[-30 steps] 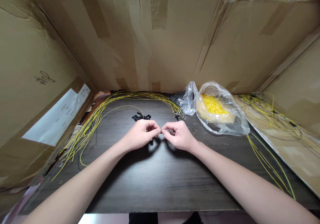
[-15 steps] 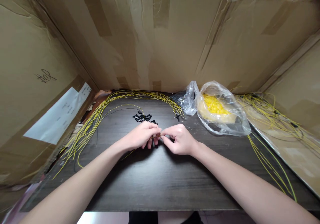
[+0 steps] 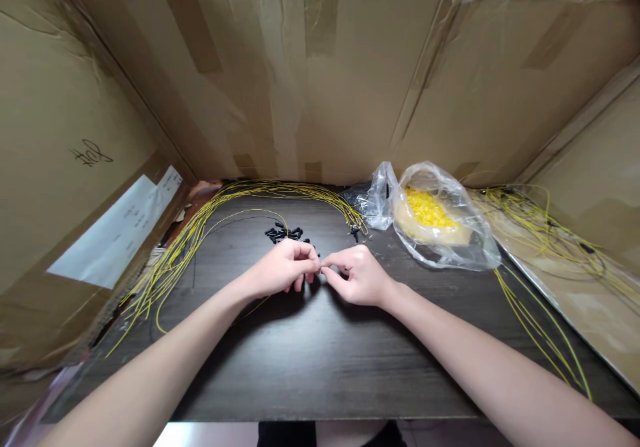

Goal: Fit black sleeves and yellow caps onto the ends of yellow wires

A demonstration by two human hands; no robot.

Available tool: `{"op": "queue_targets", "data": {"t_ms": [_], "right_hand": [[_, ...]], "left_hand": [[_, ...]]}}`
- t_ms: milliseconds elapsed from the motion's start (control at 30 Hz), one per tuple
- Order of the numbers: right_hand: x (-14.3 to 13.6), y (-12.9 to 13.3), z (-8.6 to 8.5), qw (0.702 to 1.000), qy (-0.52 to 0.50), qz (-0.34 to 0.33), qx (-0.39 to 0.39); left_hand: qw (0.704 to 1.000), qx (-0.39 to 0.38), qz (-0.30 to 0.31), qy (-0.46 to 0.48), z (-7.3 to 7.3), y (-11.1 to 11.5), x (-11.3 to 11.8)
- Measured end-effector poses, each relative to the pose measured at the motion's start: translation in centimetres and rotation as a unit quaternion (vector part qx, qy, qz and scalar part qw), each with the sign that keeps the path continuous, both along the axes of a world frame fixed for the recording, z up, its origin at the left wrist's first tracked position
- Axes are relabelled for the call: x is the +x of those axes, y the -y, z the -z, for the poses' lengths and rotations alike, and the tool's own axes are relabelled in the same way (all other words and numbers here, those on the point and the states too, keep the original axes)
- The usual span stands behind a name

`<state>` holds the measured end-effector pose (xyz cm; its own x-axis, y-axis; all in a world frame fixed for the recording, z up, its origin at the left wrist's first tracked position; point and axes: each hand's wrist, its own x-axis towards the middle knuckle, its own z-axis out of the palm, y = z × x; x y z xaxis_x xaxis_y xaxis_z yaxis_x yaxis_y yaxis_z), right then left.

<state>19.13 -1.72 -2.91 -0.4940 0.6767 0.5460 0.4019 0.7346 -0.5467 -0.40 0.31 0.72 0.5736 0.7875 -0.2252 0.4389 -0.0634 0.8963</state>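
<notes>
My left hand [image 3: 289,266] is closed in a pinch on a thin yellow wire [image 3: 259,307], whose loose length shows below the wrist. Its fingertips almost meet those of my right hand [image 3: 359,275], just above the middle of the table. Thumb and forefinger of the right hand are pressed together on something tiny, mostly covered by the fingers. Just beyond the left hand lies a small heap of black connector-like pieces [image 3: 283,233], partly hidden by that hand.
A long bundle of yellow wires [image 3: 200,224] curves along the table's left and back. A clear bag of small yellow parts [image 3: 430,208] and a bag of dark parts [image 3: 377,200] stand at the back right. More yellow wires [image 3: 545,227] lie on cardboard at right. Cardboard walls [image 3: 310,94] enclose the table.
The left fingers have curled in and now pinch close to the right fingertips. The wire stretch that showed between the hands is now covered. My right hand has barely moved.
</notes>
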Motion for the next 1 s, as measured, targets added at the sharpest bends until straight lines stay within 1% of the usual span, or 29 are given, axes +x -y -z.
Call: {"op": "queue_targets", "data": {"t_ms": [200,300,467,533,600,700,833,1000], "right_hand": [[0.0,-0.02,0.14,1.0,-0.003,0.011,0.007],[0.01,-0.1,0.22,1.0,0.002,0.02,0.014],[0.06,-0.27,0.27,0.999,0.019,0.032,0.021],[0.1,-0.29,0.3,0.999,0.022,0.033,0.02],[0.16,-0.29,0.36,0.999,0.027,0.032,0.022],[0.23,-0.3,0.48,0.999,0.029,0.031,0.029],[0.22,-0.38,0.58,0.999,0.025,0.033,0.029],[0.13,-0.32,0.51,0.999,0.024,0.027,0.038]], "left_hand": [[0.999,0.038,-0.013,-0.027,-0.17,0.3,0.25],[0.994,0.095,-0.002,-0.05,-0.33,0.48,0.15],[0.976,0.204,0.023,-0.066,-0.6,0.63,-0.07],[0.971,0.227,0.028,-0.07,-0.66,0.67,-0.04],[0.969,0.234,0.022,-0.073,-0.64,0.7,0.05],[0.976,0.207,-0.006,-0.073,-0.45,0.68,0.19],[0.993,0.109,-0.035,-0.037,-0.02,0.52,0.31],[0.998,0.02,-0.055,0.006,0.28,0.23,0.43]]}}
